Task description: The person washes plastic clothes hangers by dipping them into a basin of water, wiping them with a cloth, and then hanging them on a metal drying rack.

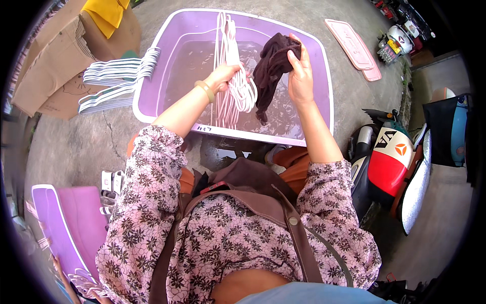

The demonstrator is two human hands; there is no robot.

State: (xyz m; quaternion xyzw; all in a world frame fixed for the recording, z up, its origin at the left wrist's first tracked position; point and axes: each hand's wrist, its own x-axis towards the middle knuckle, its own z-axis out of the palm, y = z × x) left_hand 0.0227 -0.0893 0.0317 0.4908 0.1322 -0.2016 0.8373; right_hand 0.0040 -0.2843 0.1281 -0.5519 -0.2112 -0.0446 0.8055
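Observation:
A large purple tub (pixel 147 101) with a white rim stands in front of me, with murky water (pixel 195 66) in its bottom. Over the tub, my left hand (pixel 225 77) is closed round a bundle of white clothes hangers (pixel 242 93). Some of their lower parts reach past the near rim. My right hand (pixel 301 71) grips a dark, wet-looking cloth (pixel 273 58), bunched at the top and hanging down in a twisted tail. The cloth is just to the right of the hangers. Part of my right fingers is hidden behind it.
More hangers (pixel 114 76) hook over the tub's left rim. Beyond them stands a cardboard box (pixel 55 66) with a yellow cloth (pixel 105 15). A second purple tub (pixel 76 218) sits lower left. Pink lids (pixel 353 49) lie on the floor at right, near a parked scooter (pixel 390 162).

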